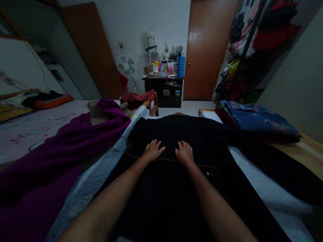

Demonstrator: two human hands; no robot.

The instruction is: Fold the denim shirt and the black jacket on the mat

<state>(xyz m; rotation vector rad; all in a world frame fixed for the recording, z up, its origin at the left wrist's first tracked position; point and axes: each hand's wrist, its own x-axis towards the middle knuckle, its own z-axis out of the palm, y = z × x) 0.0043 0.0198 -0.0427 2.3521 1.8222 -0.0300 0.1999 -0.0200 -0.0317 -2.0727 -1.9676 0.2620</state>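
Observation:
A black long-sleeved garment (161, 188) lies spread over a pale cloth (262, 181), with one sleeve stretched out to the right. My left hand (152, 150) rests on its upper part with the fingers spread. Just to the right, my right hand (184, 153) also lies on the black fabric, its fingers slightly bent and apart. Neither hand holds anything. A thin brown seam line crosses the garment close to both hands.
Purple cloth (75, 141) is heaped at the left, beside a bed (15, 134). Folded blue clothing (259, 117) lies at the right. Further back are a reddish cloth (138, 96) over a chair, a fan (127, 66), a dark cabinet (163, 101) and hanging clothes (275, 37).

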